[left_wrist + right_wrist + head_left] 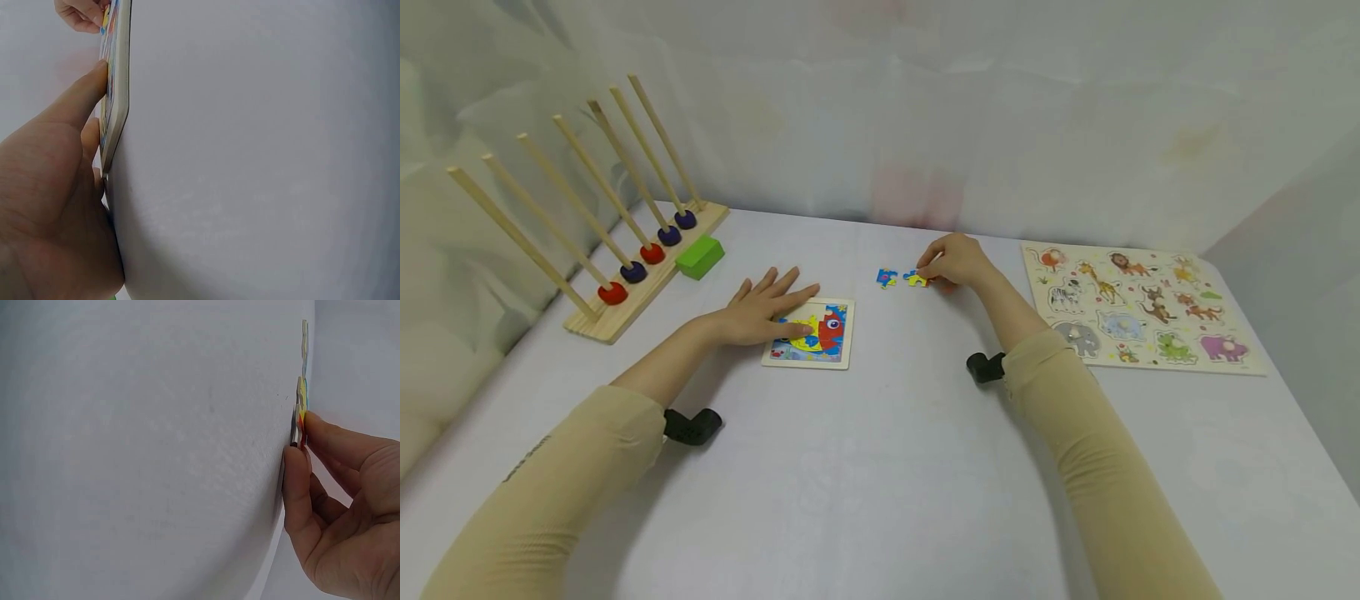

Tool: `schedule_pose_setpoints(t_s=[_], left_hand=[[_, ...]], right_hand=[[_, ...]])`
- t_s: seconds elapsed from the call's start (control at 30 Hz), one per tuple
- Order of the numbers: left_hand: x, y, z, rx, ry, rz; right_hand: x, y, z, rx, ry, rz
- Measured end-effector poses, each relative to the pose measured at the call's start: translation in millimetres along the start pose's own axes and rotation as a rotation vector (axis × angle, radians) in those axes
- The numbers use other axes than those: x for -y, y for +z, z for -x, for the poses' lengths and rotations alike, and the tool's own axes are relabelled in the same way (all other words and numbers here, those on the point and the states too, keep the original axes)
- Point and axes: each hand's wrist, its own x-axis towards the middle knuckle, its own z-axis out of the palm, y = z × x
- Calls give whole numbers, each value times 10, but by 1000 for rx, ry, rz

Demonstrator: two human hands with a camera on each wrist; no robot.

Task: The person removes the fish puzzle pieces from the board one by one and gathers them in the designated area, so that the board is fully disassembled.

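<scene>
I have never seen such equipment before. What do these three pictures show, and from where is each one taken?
There is no robot here: a person works with two bare hands. The large picture comes from a camera on the head, looking down; the other two come from cameras on the left and right wrists. On the white table lies a small framed puzzle; the left hand is spread, thumb on the puzzle. The right hand pinches a puzzle piece between thumb and finger, near two loose pieces. To the left stands a peg rack with red and dark blue beads, a green block beside it; to the right lies an animal board.
</scene>
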Motion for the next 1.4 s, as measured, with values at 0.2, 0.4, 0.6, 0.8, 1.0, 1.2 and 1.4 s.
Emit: schedule_pose_setpoints(t_s=[0.2,0.4,0.6,0.8,1.0,1.2,1.4], left_hand=[[-5,-4,7,0,0,2],[-4,-3,8,0,3,-2],[-6,-1,12,1,8,-2],[2,1,17,-1,12,10],[-8,-18,15,8,8,20],[16,-12,8,17,8,34],[76,27,-28,10,3,13]], right_hand=[[12,-3,3,-1,-2,-23],[31,-4,12,-83,-56,-71],[124,37,26,-113,-118,-155],[288,126,73,-75,-217,-197],[460,240,138,31,-284,-207],[627,362,176,138,-338,-157],[733,482,160,241,-381,-73]])
